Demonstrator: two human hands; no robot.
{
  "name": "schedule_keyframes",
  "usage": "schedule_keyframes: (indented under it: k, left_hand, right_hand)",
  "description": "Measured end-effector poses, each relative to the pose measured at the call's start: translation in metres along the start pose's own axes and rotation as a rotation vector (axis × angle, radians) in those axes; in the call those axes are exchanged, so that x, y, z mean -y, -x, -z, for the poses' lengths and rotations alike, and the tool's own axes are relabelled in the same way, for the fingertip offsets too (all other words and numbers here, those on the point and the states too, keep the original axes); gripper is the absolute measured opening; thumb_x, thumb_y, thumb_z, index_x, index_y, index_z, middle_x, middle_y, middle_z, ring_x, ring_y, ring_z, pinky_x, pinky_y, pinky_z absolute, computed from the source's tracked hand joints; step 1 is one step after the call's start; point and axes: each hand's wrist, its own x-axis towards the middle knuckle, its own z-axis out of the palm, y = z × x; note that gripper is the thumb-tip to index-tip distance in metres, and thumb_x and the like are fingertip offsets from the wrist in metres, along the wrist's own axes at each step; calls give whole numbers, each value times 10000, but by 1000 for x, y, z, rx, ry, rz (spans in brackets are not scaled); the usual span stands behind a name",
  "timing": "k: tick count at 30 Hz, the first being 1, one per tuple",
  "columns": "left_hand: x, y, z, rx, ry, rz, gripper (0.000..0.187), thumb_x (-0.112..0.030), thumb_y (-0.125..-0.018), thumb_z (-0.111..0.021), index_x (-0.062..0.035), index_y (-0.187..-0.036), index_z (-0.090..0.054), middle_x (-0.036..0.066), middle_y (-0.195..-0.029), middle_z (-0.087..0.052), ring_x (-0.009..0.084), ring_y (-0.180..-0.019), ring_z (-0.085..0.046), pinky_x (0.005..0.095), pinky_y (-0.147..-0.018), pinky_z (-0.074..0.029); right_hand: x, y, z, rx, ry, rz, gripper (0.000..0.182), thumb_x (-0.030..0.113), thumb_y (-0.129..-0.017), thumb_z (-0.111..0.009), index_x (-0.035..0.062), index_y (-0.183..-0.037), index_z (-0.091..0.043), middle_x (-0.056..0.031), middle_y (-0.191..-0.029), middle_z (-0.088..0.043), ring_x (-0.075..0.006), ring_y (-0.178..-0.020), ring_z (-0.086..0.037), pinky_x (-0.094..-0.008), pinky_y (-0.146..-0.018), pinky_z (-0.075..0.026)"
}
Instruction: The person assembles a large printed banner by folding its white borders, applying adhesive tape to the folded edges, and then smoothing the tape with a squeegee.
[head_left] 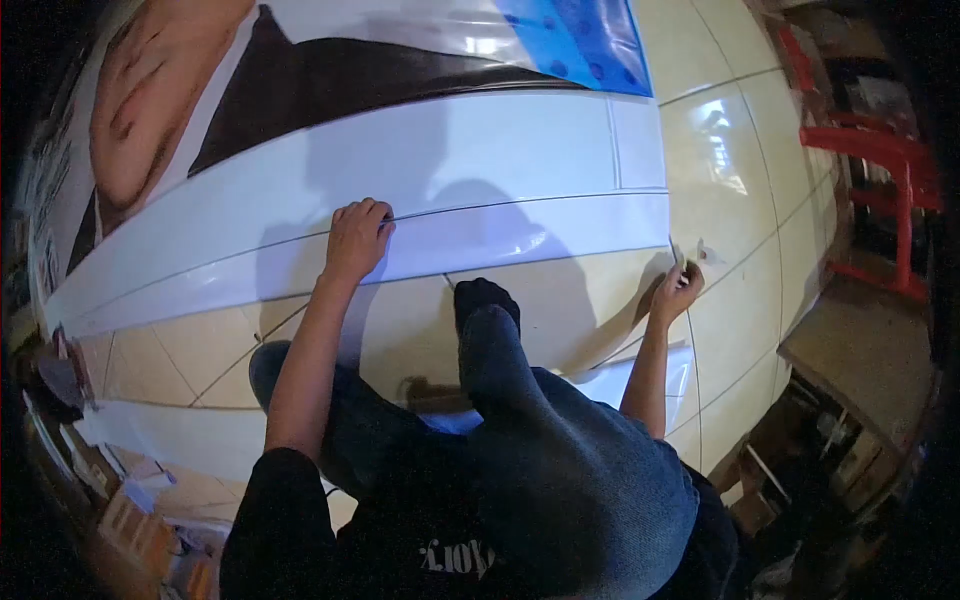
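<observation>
A large printed vinyl banner lies spread on the tiled floor, with a wide white border and a long line running along it near its close edge. My left hand is on this border, its fingers curled over that line. Just off the banner's right corner, my right hand is closed in a pinch. A small whitish piece shows at its fingertips, and I cannot tell what it is. Beside that hand a small pale scrap is on the tiles.
My socked foot is close to the banner's near edge. A white strip lies behind at the left, and another white sheet is by my right knee. A red plastic chair and a brown board stand on the right.
</observation>
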Motion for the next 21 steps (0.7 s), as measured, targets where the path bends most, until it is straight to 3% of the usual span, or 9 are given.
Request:
schedule_keyframes:
  k: [1, 3, 4, 8, 12, 14, 19, 21]
  left_hand:
    - [5, 3, 2, 3, -10, 20, 172, -214, -835, -691, -91, -941, -634, 81, -953, -623, 277, -943, -595, 439, -872, -420]
    - [14, 4, 9, 33, -35, 24, 178, -216, -847, -682, -87, -955, -626, 78, -954, -626, 279, -951, -597, 438, -869, -424]
    - [17, 5, 14, 38, -51, 15, 178, -216, -847, -682, -87, -955, -626, 78, -954, -626, 279, -951, -597, 438, -869, -424]
    - [28, 11, 24, 101, -41, 119, 171, -209, -845, -683, -97, -964, -632, 67, -971, -632, 267, -974, -600, 442, -889, -419]
    - [38, 25, 26, 71, -37, 139, 185, -208, -846, -684, -97, -988, -643, 65, -987, -639, 265, -983, -602, 439, -898, -423]
    - [39, 25, 24, 76, -9, 160, 184, -206, -844, -688, -96, -986, -646, 67, -981, -640, 265, -984, -603, 432, -895, -430]
    - [46, 20, 22, 100, 78, 193, 171, -198, -838, -700, -88, -960, -652, 73, -947, -645, 267, -974, -610, 409, -884, -450]
    - [49, 17, 24, 114, 148, 176, 154, -191, -838, -702, -85, -939, -655, 78, -914, -649, 272, -938, -622, 413, -862, -460]
  right_hand:
    - [-5, -10, -10, 159, -52, 174, 416, 140, -877, -639, -68, -1225, -546, -194, -1167, -596, -268, -1038, -586, -359, -890, -492]
    - [44, -39, -30, 440, -255, 42, 450, 179, -912, -659, -55, -1277, -540, -181, -1197, -593, -231, -1049, -586, -340, -901, -490]
    - [48, -61, -44, 468, -106, 119, 459, 214, -912, -681, -37, -1274, -552, -160, -1178, -610, -214, -1010, -600, -323, -874, -496]
    - [89, -110, -62, 791, 56, 80, 443, 214, -858, -726, -7, -1212, -578, -91, -949, -653, -166, -815, -601, -296, -743, -509]
    - [88, -125, -71, 774, 73, 63, 386, 178, -830, -736, 2, -1141, -592, -69, -900, -634, -146, -783, -585, -293, -683, -505]
    - [88, -127, -69, 804, 81, -51, 353, 148, -818, -732, 8, -1113, -596, -65, -888, -628, -138, -774, -578, -288, -655, -498]
    - [77, -124, -65, 755, 44, 100, 254, 150, -850, -706, 28, -1061, -634, -27, -858, -631, -120, -730, -565, -286, -610, -470]
    - [77, -124, -61, 949, 43, -194, 212, 129, -851, -701, 23, -1031, -662, -15, -827, -644, -116, -709, -567, -277, -600, -450]
